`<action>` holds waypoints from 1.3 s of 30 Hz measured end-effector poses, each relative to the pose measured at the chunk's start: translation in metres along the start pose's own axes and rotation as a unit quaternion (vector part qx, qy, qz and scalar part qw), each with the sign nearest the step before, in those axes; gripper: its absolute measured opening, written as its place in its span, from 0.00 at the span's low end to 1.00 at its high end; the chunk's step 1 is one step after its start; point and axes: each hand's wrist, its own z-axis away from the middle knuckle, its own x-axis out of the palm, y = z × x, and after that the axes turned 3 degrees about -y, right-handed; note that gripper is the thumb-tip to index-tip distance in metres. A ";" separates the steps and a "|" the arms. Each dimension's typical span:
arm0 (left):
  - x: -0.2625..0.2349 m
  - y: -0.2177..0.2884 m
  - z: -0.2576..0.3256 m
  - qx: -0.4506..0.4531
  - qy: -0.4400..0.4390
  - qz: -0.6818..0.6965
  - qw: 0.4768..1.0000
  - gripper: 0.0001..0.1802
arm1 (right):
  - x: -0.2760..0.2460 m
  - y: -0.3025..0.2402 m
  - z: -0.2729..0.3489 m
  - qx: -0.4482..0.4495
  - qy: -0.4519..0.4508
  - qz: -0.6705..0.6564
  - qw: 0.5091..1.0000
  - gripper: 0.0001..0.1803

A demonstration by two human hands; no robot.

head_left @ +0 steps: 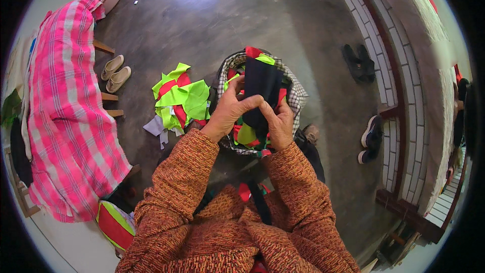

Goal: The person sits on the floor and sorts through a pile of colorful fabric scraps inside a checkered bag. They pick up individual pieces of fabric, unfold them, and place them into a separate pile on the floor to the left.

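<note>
Both my hands hold a dark piece of cloth (261, 83) up over a round basket with a checked lining (299, 91). My left hand (233, 110) grips the cloth's left side, thumb reaching across toward the other thumb. On the right side, my right hand (279, 121) pinches it, the two thumb tips meeting or nearly so in front. Behind and below the cloth, red, lime and dark scraps (246, 135) fill the basket. A bit of red cloth (252, 51) and some lime cloth show at the dark piece's top edge.
Left of the basket lies a heap of lime, red and grey cloth pieces (182, 96) on the floor. A pink plaid cloth (70, 111) covers furniture at the left, beside beige shoes (117, 78). Black sandals (358, 63) and dark shoes (373, 139) stand along the right brick wall.
</note>
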 end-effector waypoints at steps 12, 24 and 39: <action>-0.014 0.005 -0.004 -0.048 0.075 0.185 0.979 0.19 | -0.006 -0.007 -0.007 0.005 0.108 -0.201 0.974 0.16; -0.036 0.022 -0.006 -0.021 0.110 0.217 0.970 0.18 | -0.045 -0.018 -0.014 0.056 0.128 -0.220 0.966 0.19; -0.035 -0.017 -0.011 -0.027 -0.004 -0.277 0.960 0.34 | -0.052 -0.015 -0.019 0.078 0.091 -0.322 0.939 0.15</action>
